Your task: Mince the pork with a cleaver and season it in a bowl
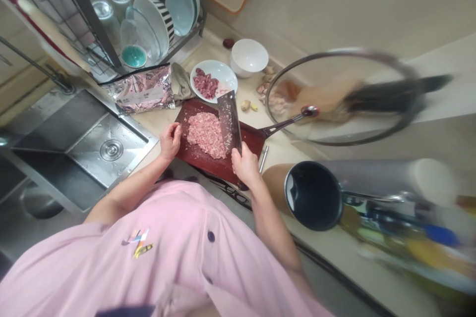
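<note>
Head view — right hand (247, 166) hides part of the cleaver (229, 121).

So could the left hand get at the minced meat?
Probably yes: the left hand is close to the minced meat, with nothing visible between them; the cleaver is on the meat's right.

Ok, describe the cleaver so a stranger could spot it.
Beside the steel sink is a dark red cutting board bearing minced meat. At the meat's right edge, the right hand grips the cleaver, the only thing there with a broad, speckled blade.
</note>
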`<state>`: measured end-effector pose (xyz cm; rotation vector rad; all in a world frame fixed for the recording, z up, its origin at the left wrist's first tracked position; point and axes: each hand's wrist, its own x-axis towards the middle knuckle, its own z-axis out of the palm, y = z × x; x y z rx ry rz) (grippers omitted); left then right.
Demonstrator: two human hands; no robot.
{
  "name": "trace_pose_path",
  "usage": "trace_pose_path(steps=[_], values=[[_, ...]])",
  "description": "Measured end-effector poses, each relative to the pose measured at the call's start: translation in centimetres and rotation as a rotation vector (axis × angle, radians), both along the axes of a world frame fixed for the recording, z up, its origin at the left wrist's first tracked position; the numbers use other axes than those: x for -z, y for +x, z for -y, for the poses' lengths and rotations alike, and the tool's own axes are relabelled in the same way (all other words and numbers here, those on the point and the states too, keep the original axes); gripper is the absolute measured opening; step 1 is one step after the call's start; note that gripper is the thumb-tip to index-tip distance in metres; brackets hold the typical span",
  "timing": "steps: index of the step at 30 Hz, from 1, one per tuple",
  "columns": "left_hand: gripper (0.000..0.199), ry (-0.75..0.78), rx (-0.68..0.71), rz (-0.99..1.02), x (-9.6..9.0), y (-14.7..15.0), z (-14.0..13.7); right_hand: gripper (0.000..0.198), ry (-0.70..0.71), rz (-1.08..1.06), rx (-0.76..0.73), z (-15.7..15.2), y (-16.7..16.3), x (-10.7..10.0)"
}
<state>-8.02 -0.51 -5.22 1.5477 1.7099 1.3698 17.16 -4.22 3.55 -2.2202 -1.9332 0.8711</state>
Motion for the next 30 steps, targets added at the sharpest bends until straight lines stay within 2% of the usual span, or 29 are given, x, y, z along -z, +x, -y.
trace_pose_path(steps=[4,8,11,15,19,23,27,30], values=[[0.028,-0.002,0.004,-0.021,-0.1,0.0,0.0,0.033,-0.036,0.036,-0.065,-0.2,-0.3,-0.5],[0.029,-0.009,-0.002,-0.019,-0.2,0.0,0.0,0.037,0.002,0.066,-0.012,-0.4,-0.8,-0.9],[0.029,-0.014,-0.002,-0.014,-0.2,0.0,0.0,0.035,-0.052,0.096,-0.062,-0.3,-0.8,-0.7],[0.028,-0.007,-0.001,-0.007,-0.3,0.1,0.1,0.04,-0.015,0.083,-0.013,0.2,-0.3,-0.3],[0.028,-0.002,0.003,-0.028,-0.4,0.1,0.1,0.038,-0.048,0.08,-0.062,0.4,0.4,-0.2],[0.028,-0.006,-0.006,-0.03,-0.4,0.1,0.0,0.041,0.006,0.066,0.013,0.4,0.6,0.0],[0.028,-0.022,0.001,-0.037,-0.2,0.0,0.0,0.037,-0.041,0.088,-0.036,0.4,0.7,0.1],[0.029,-0.012,0.001,-0.039,-0.3,0.1,0.0,0.041,0.012,0.042,0.004,0.6,0.6,0.0]])
